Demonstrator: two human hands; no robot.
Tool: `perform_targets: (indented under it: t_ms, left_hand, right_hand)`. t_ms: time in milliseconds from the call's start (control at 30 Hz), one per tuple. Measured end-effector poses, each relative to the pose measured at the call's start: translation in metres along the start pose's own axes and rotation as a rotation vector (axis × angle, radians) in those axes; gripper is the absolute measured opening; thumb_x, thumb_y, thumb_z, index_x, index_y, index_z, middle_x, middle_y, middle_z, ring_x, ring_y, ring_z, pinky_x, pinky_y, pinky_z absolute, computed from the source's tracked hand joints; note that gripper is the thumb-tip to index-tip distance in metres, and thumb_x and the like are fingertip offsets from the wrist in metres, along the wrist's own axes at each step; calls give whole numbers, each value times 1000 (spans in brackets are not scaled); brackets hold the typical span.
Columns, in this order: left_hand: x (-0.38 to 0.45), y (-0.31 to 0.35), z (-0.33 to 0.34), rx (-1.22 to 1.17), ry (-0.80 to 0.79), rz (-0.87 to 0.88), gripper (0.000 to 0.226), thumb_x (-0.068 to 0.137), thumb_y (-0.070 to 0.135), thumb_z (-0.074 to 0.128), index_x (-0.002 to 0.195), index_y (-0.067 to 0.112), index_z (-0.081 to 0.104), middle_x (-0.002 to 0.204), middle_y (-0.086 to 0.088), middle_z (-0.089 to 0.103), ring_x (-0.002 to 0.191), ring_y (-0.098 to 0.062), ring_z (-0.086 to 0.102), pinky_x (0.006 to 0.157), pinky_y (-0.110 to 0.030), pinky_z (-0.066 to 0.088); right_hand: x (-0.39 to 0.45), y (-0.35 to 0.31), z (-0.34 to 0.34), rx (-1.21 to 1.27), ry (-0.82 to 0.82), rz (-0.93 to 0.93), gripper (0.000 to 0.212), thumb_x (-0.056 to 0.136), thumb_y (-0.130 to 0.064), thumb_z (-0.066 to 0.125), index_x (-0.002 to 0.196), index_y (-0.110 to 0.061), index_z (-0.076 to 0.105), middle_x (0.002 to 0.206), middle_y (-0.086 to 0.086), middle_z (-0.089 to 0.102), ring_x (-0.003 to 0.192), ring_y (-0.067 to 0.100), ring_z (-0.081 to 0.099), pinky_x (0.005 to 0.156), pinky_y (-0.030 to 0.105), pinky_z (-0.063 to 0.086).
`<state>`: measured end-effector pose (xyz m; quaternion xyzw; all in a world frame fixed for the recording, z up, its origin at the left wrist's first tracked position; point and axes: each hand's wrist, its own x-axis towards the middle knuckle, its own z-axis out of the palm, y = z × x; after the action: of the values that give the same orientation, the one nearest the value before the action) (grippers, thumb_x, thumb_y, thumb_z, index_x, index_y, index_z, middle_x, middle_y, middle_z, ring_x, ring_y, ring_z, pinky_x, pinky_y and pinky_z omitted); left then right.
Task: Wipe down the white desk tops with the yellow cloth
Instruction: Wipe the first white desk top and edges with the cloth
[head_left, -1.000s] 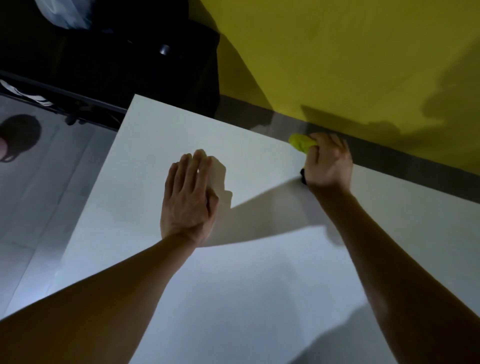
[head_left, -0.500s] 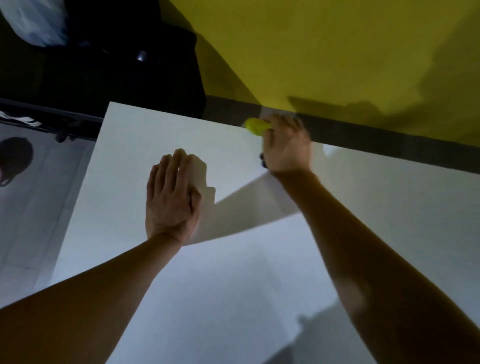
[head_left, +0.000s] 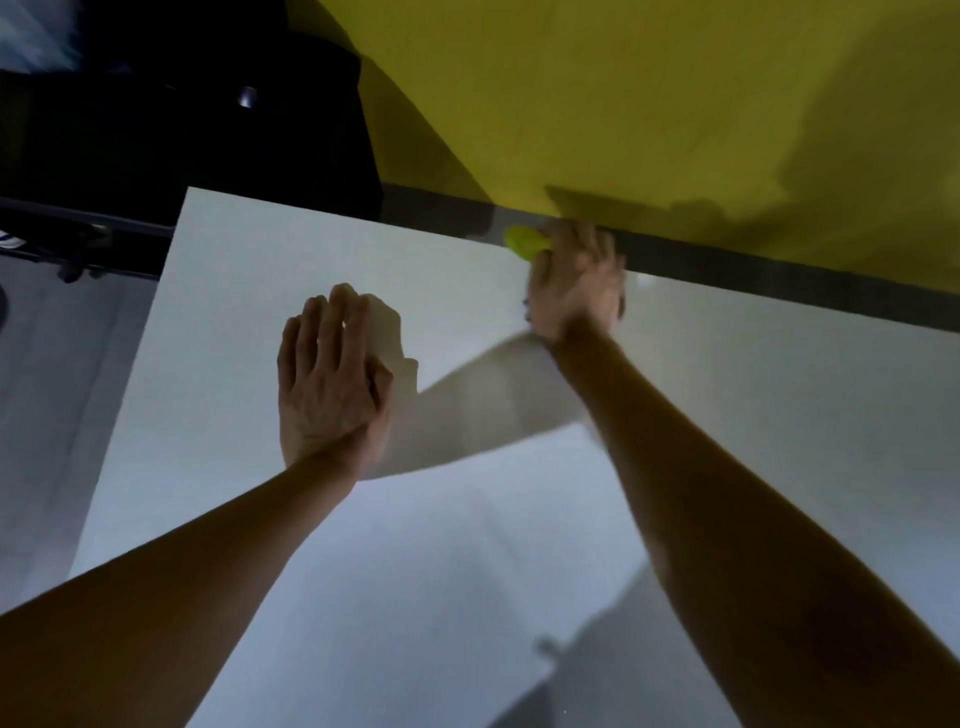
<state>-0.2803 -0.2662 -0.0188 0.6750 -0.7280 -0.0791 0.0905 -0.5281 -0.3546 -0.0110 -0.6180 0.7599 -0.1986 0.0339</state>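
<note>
The white desk top (head_left: 249, 291) fills most of the view. My left hand (head_left: 330, 382) lies flat on it near the middle left, fingers straight and together. At the desk's far edge my right hand (head_left: 574, 283) presses down on the yellow cloth (head_left: 522, 242), and motion blurs it. Only a small bright corner of the cloth sticks out to the left of the fingers; the rest is hidden under the hand. How the fingers lie on the cloth cannot be made out.
A yellow partition (head_left: 649, 104) stands right behind the desk, with a dark grey strip (head_left: 779, 283) along its foot. Dark furniture (head_left: 182, 130) sits beyond the desk's far left corner. Grey floor (head_left: 47, 389) lies to the left of the desk edge.
My right hand has slid the cloth leftward along the desk's far edge. The left hand stays flat in the same spot on the desk.
</note>
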Motion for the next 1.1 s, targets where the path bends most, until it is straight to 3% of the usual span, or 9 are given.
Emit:
perform_targets:
  t_ms: [100,200,300,400,633,767,867,1000,1100]
  left_hand:
    - [1,0,0,8,13,23,64,103,26,40,164,15,25,172,-12,22,159,-35,19,131,-46,10]
    - [-1,-1,-2,35,19,73,62,101,19,47,161,22,33,170,-14,26,156,-40,22,129,-51,14]
    - [-2,5,-5,98,42,193,64,95,8,53,156,20,42,163,-15,36,149,-46,32,123,-60,22]
    - [-3,27,-1,59,85,288,66,87,-8,59,150,8,51,155,-18,48,144,-46,42,122,-60,27]
    - [-12,133,20,-117,-57,422,64,89,13,56,152,8,49,161,-17,44,150,-39,39,126,-51,27]
    - [-30,193,36,-126,-94,293,65,97,25,46,160,10,35,169,-15,28,157,-38,24,129,-52,15]
    - [-33,212,43,-48,-85,195,64,102,32,34,163,12,29,172,-15,21,159,-37,17,131,-51,8]
    - [-32,215,45,-33,-69,170,63,102,30,42,162,12,31,170,-14,25,158,-37,21,131,-51,10]
    - [-29,218,42,12,-103,145,65,102,33,40,163,14,28,170,-14,27,159,-34,20,131,-50,12]
  right_hand:
    - [-3,-52,12,64,-41,-89,33,93,-28,43,113,-14,66,109,12,66,103,33,59,86,44,47]
    - [-3,-60,14,107,-57,-159,35,97,-33,39,113,-15,64,109,8,64,104,31,59,87,46,48]
    - [-2,-25,6,105,-89,-179,42,97,-38,32,117,-19,64,115,6,65,108,30,58,89,46,49]
    - [-6,39,-10,73,6,-69,36,94,-32,41,113,-18,68,114,10,67,104,35,59,89,43,48]
    - [-8,167,-61,7,93,33,22,92,-18,51,102,-9,69,100,18,65,91,38,56,80,42,43]
    - [-6,171,-63,17,85,0,25,90,-17,48,99,-9,69,96,16,66,88,37,57,77,39,43]
    - [11,174,-70,90,-100,-43,23,95,-23,52,105,-14,72,102,11,69,94,36,60,83,39,49]
    - [37,118,-63,219,-512,-151,31,103,-32,49,129,-28,66,124,1,68,108,22,62,87,28,45]
    - [44,59,-43,298,-596,-289,33,100,-32,49,129,-27,64,119,7,66,109,29,61,81,30,43]
